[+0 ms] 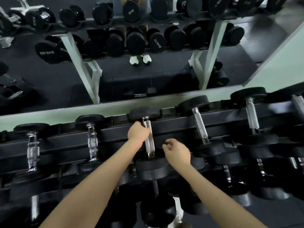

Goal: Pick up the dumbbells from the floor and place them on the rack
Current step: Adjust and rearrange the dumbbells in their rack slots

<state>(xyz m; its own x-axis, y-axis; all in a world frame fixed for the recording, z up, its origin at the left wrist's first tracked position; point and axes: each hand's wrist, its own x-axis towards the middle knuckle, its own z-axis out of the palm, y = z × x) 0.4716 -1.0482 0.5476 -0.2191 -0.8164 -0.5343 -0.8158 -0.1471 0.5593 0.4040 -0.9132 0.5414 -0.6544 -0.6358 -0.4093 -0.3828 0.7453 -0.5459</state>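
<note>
Mirrored, blurred weight marks ending "KG" on reflected dumbbell ends (46,52).

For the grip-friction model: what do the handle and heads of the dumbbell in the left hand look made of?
Handle: bright chromed or polished steel, by its mirror-like glints; a finer texture suggests knurling, though blur leaves that open. Heads: matte black, likely rubber or urethane coating, no shine.

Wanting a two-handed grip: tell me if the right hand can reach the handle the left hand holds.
Probably yes: the right hand is beside the handle, nothing between, and the left hand grips only its upper part.
</note>
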